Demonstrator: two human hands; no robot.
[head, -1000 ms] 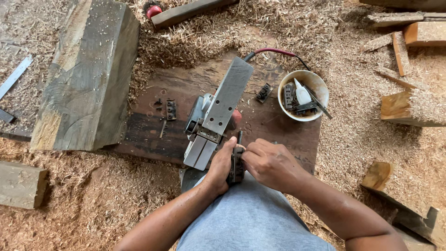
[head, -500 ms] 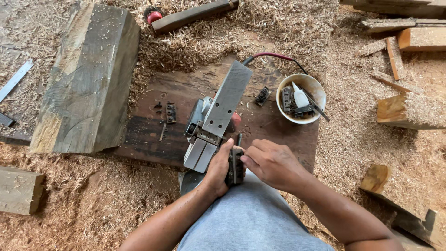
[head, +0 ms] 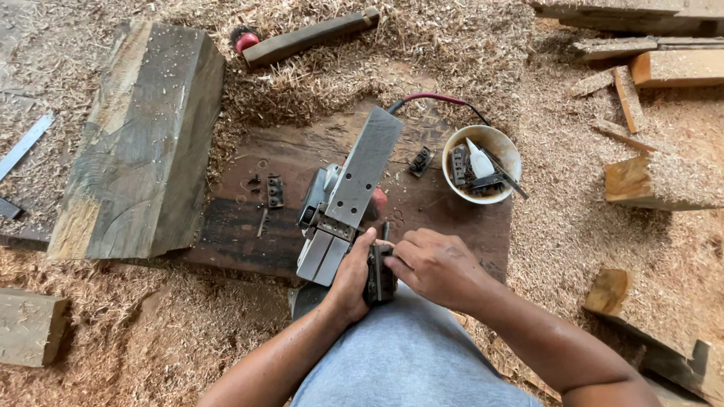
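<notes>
While the left hand (head: 353, 273) grips a dark block (head: 379, 276) beside the upturned planer (head: 348, 194), the right hand (head: 437, 267) pinches it closed-fingered.

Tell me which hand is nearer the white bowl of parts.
Right. The right hand sits below and left of the white bowl, at the dark part; the left hand lies farther left, against the upturned planer.

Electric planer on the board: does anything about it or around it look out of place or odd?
The electric planer lies upside down, sole plate up, on the dark board. Small metal parts lie loose beside it. Both hands, left hand and right hand, hold a dark part at its near end.
</notes>
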